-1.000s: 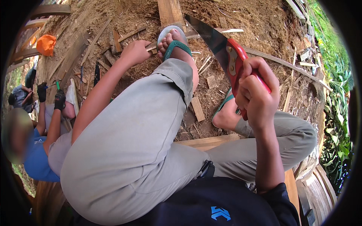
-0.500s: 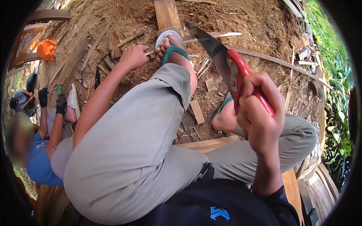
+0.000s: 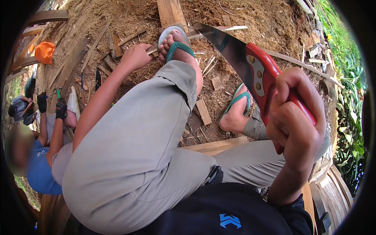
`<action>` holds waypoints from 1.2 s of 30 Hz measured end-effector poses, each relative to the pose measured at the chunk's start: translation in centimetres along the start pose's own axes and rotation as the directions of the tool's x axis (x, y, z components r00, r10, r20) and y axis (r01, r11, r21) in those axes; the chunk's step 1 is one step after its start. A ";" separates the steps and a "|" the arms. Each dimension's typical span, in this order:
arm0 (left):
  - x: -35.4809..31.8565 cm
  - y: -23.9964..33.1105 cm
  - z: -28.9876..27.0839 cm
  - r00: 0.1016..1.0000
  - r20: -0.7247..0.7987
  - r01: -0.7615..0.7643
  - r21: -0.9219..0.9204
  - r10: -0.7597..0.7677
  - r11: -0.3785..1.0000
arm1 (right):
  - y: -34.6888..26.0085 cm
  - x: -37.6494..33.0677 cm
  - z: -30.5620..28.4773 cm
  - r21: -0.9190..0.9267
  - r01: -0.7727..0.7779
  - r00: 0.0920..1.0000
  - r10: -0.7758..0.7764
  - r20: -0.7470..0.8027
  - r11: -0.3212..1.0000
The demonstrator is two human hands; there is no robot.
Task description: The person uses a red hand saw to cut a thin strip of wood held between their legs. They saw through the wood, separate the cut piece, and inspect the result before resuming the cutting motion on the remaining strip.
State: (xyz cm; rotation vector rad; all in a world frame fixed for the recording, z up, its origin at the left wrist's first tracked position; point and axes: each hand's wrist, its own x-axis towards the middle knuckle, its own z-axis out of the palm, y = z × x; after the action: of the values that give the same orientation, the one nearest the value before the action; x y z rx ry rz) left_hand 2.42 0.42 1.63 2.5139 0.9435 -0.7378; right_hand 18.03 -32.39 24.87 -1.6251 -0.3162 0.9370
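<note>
My right hand [image 3: 299,113] is wrapped around the red handle of a handsaw [image 3: 235,51], held at the right. Its toothed blade slants up and left, and the tip overlaps the wooden strip [image 3: 231,28] in view; whether it touches cannot be told. My left hand [image 3: 136,57] is closed on the left end of this strip, beside my sandalled foot [image 3: 176,45]. That foot presses on the strip over a wider plank [image 3: 169,13]. My other sandalled foot [image 3: 235,113] rests on the ground below the blade.
Sawdust, offcuts and a small wood block [image 3: 203,112] litter the ground. A long thin slat [image 3: 301,64] runs off right, toward green plants [image 3: 346,145]. At left, a person in a blue shirt [image 3: 43,168] wears dark gloves and holds a green-headed tool. An orange cloth-like thing [image 3: 45,53] lies behind.
My right hand and the saw handle have shifted right and closer to the camera, while the blade tip stays nearly in place. My left hand keeps its grip on the strip.
</note>
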 end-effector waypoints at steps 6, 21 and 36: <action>0.0 -1.8 0.5 0.996 -0.067 -0.063 0.025 0.065 0.998 | 4.5 4.2 2.1 -0.031 0.123 0.992 -0.123 0.002 0.992; 0.1 -0.4 -0.6 1.000 -0.028 0.003 0.011 -0.003 1.000 | 2.5 -0.6 -0.2 -0.185 0.239 0.970 -0.226 0.089 0.953; -0.3 -0.6 0.3 0.998 -0.069 -0.004 0.015 0.005 1.000 | 4.1 -2.1 -1.3 -0.093 0.163 0.986 -0.159 0.053 0.982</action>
State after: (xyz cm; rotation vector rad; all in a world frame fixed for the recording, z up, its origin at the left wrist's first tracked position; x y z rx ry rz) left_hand 1.72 0.56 1.49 2.5684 0.9583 -0.6631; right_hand 16.49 -35.85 21.96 -1.6409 -0.5241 0.8472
